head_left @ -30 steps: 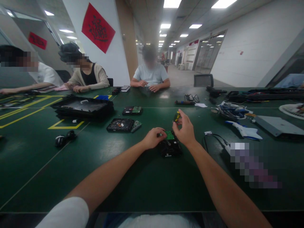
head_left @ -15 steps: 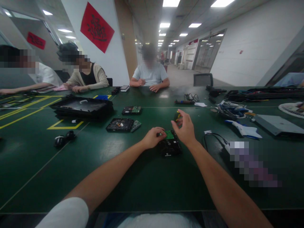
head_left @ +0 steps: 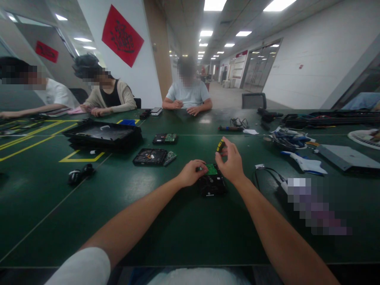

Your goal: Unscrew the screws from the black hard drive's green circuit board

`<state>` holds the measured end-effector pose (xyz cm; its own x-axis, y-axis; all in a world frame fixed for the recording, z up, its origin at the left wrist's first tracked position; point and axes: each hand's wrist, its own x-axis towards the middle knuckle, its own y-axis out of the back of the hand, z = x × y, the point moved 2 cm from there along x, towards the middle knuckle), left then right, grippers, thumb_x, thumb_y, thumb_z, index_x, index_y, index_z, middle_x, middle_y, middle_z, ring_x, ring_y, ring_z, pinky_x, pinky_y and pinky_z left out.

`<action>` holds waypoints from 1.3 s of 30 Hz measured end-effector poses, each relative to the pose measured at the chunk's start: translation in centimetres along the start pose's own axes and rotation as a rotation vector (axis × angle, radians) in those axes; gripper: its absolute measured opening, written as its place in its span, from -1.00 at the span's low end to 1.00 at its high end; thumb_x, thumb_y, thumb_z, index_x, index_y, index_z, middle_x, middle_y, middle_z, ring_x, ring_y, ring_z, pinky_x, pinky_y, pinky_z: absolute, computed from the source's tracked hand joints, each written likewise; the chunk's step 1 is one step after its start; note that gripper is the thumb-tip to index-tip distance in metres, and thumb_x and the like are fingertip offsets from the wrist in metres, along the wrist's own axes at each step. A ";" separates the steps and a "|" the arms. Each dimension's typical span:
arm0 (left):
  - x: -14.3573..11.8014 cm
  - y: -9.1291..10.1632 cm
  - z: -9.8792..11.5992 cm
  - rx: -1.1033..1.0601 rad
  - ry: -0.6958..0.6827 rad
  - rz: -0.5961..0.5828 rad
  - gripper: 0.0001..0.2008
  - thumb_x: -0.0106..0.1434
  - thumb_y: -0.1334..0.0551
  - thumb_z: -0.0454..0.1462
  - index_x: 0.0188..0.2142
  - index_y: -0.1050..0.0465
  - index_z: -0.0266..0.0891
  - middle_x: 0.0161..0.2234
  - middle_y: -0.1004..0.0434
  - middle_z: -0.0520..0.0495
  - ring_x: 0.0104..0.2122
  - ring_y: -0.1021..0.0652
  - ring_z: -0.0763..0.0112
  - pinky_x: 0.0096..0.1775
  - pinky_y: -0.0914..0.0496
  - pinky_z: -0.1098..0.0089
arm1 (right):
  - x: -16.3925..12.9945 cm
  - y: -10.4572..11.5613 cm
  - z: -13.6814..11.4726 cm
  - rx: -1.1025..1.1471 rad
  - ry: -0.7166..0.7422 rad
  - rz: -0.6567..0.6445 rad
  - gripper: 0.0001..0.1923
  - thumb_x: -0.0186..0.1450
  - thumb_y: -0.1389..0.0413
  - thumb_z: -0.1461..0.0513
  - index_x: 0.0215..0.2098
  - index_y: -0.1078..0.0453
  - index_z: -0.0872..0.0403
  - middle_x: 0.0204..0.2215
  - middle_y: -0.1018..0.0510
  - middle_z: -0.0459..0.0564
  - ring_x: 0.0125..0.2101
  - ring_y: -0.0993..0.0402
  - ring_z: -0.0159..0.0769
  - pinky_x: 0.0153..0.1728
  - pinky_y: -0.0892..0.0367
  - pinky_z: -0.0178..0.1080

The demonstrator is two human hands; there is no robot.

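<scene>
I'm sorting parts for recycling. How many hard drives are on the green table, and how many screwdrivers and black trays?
Hard drives: 3, one under the hands, two farther off
Screwdrivers: 1, yellow-and-black, in the right hand
Black trays: 1
Total: 5

We count three hard drives on the green table [head_left: 184,229]: one [head_left: 212,183] under our hands, one opened [head_left: 151,156] to the left, one [head_left: 165,138] further back. We have two hands in play, our left hand [head_left: 191,172] and our right hand [head_left: 230,162], and one yellow-and-black screwdriver [head_left: 220,145]. We see one black tray [head_left: 102,133], one empty chair [head_left: 254,100], three other people seated, two red wall hangings and one white cable bundle [head_left: 289,138].
</scene>
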<state>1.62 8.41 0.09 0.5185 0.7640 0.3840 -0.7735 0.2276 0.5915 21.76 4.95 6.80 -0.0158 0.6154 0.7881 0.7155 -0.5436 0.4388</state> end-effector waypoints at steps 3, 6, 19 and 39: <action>0.1 -0.1 -0.1 0.004 -0.006 -0.001 -0.89 0.31 -0.33 -0.25 -0.22 -0.65 -0.16 0.00 -0.62 -0.14 0.10 -0.56 0.16 0.20 -0.37 0.12 | 0.0 0.0 0.0 0.018 -0.006 -0.005 -0.34 0.34 -0.14 0.25 0.38 -0.11 -0.02 0.04 -0.43 0.17 -0.26 -0.55 -0.19 -0.21 -0.62 -0.02; 0.1 -0.1 -0.2 0.013 0.003 -0.006 -0.88 0.31 -0.33 -0.23 -0.21 -0.66 -0.15 0.01 -0.62 -0.14 0.09 -0.56 0.15 0.21 -0.36 0.10 | 0.0 0.0 -0.1 0.016 -0.014 0.005 -0.36 0.34 -0.16 0.23 0.34 -0.14 -0.02 0.03 -0.42 0.16 -0.30 -0.55 -0.21 -0.25 -0.62 -0.03; -0.1 0.1 0.2 0.007 0.008 -0.009 -0.88 0.32 -0.32 -0.22 -0.22 -0.65 -0.17 0.01 -0.61 -0.16 0.09 -0.56 0.14 0.21 -0.36 0.08 | -0.1 0.0 -0.1 0.010 -0.027 -0.010 -0.37 0.36 -0.14 0.22 0.36 -0.12 0.00 0.07 -0.40 0.17 -0.27 -0.55 -0.20 -0.16 -0.60 -0.01; -0.2 0.3 1.0 0.017 0.034 -0.019 -0.85 0.34 -0.30 -0.19 -0.21 -0.64 -0.16 0.04 -0.59 -0.17 0.08 -0.56 0.14 0.20 -0.37 0.06 | -0.2 0.0 -0.3 0.008 -0.045 -0.042 -0.31 0.33 -0.15 0.26 0.39 -0.09 -0.05 0.09 -0.39 0.16 -0.20 -0.54 -0.17 -0.13 -0.61 0.00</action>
<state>1.66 7.75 0.85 0.5201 0.7800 0.3480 -0.7572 0.2326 0.6104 21.61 4.66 6.76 -0.0142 0.6628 0.7487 0.7207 -0.5122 0.4672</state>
